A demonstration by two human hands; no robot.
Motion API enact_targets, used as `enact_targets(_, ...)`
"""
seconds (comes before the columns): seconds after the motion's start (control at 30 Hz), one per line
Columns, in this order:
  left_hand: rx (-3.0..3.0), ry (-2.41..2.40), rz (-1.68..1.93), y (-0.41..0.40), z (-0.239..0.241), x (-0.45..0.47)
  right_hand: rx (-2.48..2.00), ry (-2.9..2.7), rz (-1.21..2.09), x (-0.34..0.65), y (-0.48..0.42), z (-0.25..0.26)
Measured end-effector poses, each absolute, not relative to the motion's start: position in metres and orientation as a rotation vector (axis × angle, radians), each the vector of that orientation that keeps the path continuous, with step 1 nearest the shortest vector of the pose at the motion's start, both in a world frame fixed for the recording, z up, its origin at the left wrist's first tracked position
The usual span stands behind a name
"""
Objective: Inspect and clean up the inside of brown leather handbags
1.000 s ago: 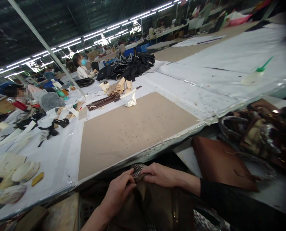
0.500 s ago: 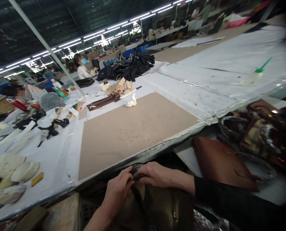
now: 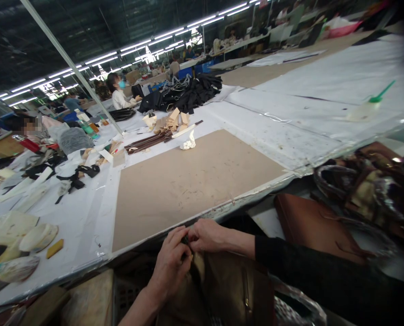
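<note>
A brown-olive bag [image 3: 231,283] with a zip on its side lies in front of me, below the table edge. My left hand [image 3: 173,258] is closed on the bag's upper edge, its fingers curled. My right hand [image 3: 207,235] pinches the same edge right beside it, so the two hands almost touch. What exactly lies between the fingertips is hidden. To the right of my sleeve rests a smooth reddish-brown leather bag [image 3: 310,226] with a plastic-wrapped handle.
Past the hands, a beige board [image 3: 188,181] covers part of the white table [image 3: 252,136]. On it sit a crumpled white lump [image 3: 188,142], brown strips [image 3: 147,144] and a bottle with a green spout [image 3: 367,108]. More bags [image 3: 375,185] crowd the right. A masked person [image 3: 120,95] sits across.
Both hands have drawn closer together on the bag's edge, the right one moving left. The checked lining that showed between them is now mostly covered. The view has shifted slightly.
</note>
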State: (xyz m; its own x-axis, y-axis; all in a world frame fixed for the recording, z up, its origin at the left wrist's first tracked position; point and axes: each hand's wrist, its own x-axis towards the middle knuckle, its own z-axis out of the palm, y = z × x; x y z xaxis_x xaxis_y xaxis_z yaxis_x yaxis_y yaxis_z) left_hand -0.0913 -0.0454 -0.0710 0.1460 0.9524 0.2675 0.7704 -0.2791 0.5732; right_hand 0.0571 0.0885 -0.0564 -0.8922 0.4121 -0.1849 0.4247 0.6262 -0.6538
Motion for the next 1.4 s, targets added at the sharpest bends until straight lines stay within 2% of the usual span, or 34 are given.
enact_targets(0.2,2.024,1.623,0.776,-0.052,-0.076,-0.093,0.875,2.863,-1.117,0.063,0.078,-0.063)
enact_targets(0.43,1.581,1.776,0.847,-0.055,-0.073,-0.095,0.711,2.723,-1.59,0.074,0.088,-0.069)
enact_targets(0.6,1.637,1.835,0.858,-0.05,-0.067,-0.093,0.524,2.6,-1.894,0.082,0.091,-0.071)
enact_targets(0.73,1.669,1.779,0.847,-0.046,-0.064,-0.095,0.501,2.577,-1.954,0.089,0.093,-0.071)
enact_targets(0.9,1.66,1.701,0.84,-0.044,-0.064,-0.097,0.582,2.676,-1.802,0.095,0.088,-0.069)
enact_targets(1.17,1.722,1.637,0.806,-0.048,-0.063,-0.101,0.421,3.119,-1.051,0.099,0.08,-0.065)
enact_targets(1.4,1.874,1.602,0.724,-0.051,-0.06,-0.103,0.32,3.172,-0.916,0.098,0.075,-0.063)
